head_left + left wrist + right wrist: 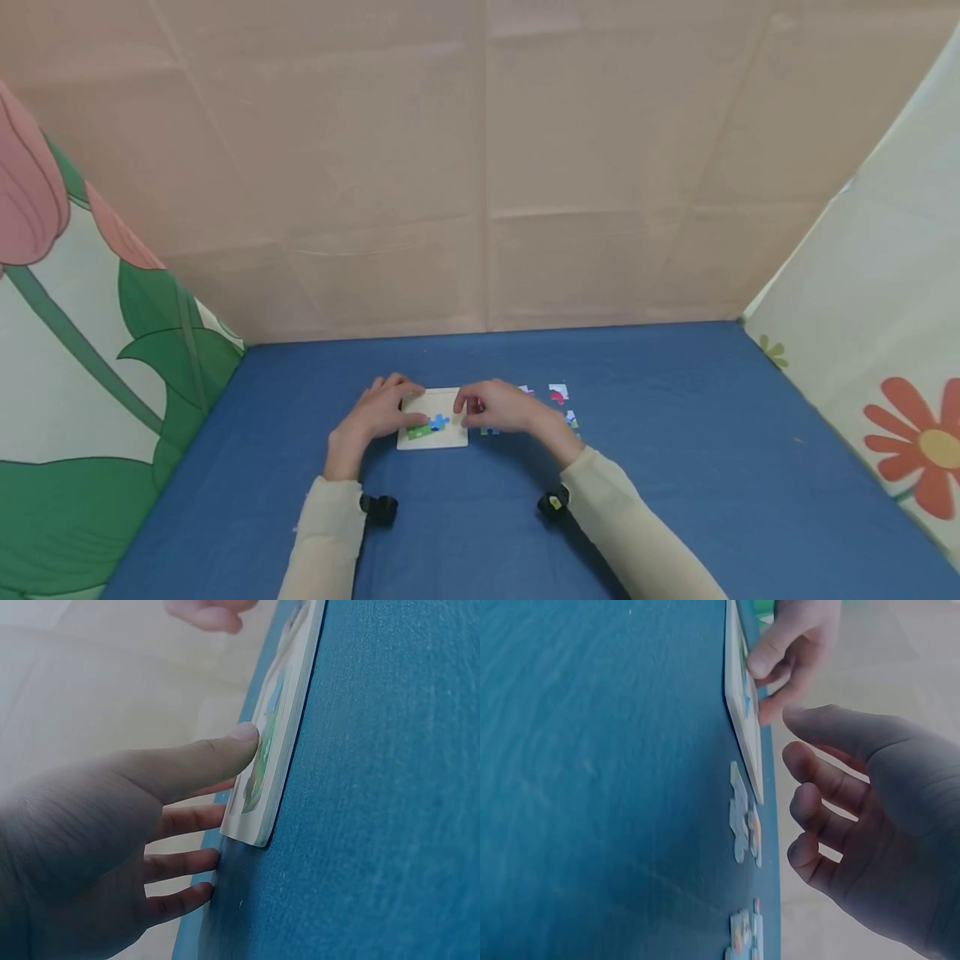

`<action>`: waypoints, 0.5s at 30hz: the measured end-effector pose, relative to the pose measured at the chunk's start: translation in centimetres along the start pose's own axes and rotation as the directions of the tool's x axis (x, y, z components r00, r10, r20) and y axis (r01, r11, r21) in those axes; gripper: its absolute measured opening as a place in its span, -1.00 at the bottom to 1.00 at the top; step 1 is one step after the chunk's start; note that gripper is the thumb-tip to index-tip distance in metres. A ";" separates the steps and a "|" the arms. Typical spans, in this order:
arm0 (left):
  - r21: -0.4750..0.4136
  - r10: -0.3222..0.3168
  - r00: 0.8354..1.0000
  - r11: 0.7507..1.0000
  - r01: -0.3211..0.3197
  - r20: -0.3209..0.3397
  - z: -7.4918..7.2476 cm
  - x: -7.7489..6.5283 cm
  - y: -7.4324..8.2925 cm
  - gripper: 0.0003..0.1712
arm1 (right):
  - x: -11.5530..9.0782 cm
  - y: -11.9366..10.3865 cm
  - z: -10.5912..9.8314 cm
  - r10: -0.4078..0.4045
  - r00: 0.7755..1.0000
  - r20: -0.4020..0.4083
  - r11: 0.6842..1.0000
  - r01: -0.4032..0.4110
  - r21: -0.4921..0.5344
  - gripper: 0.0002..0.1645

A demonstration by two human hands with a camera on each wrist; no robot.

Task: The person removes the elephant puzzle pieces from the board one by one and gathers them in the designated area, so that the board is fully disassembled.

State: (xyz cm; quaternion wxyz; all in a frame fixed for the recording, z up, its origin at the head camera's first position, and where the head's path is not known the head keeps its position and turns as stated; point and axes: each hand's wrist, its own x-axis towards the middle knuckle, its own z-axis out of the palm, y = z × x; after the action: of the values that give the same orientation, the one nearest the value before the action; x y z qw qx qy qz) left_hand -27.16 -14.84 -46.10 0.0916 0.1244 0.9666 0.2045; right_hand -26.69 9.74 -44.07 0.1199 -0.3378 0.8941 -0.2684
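Observation:
A pale wooden puzzle board (432, 443) lies on the blue table, with green and blue jigsaw pieces (438, 423) in its lower left part. My left hand (378, 410) is at the board's left side. In the left wrist view its thumb (244, 735) rests on the green part while the other fingers extend past the board's edge. Over the board's right side hovers my right hand (498, 406). Its fingers (802, 799) are loosely bent, with nothing showing between them in the right wrist view.
Loose jigsaw pieces (739, 814) lie just right of the board, partly hidden under my right hand in the head view. Farther right are a pink and white piece (558, 392) and another piece (572, 419). A beige wall (487, 208) stands behind the blue table (660, 433).

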 end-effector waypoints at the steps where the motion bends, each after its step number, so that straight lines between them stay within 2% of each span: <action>1: -0.001 0.000 1.000 1.000 0.000 0.000 0.0 0.0 0.0 -0.34 | 0.2 0.0 0.1 -0.003 1.000 -0.002 1.000 0.003 -0.004 -0.82; 6: 0.007 0.014 1.000 1.000 -0.014 0.008 -0.3 -0.3 0.0 -0.38 | 0.9 -0.2 0.7 -0.008 1.000 0.001 1.000 0.008 -0.021 -0.80; 15: -0.007 0.016 0.999 1.000 -0.015 0.032 -0.4 -0.4 -0.3 -0.38 | 1.8 -0.2 1.5 0.032 0.999 0.025 0.999 -0.032 -0.006 -0.80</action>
State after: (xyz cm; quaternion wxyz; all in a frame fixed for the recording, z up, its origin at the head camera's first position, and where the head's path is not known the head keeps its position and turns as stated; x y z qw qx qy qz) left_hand -26.93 -15.33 -45.81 0.1058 0.1349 0.9633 0.2064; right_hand -27.36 7.78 -45.25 0.1347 -0.3272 0.8985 -0.2598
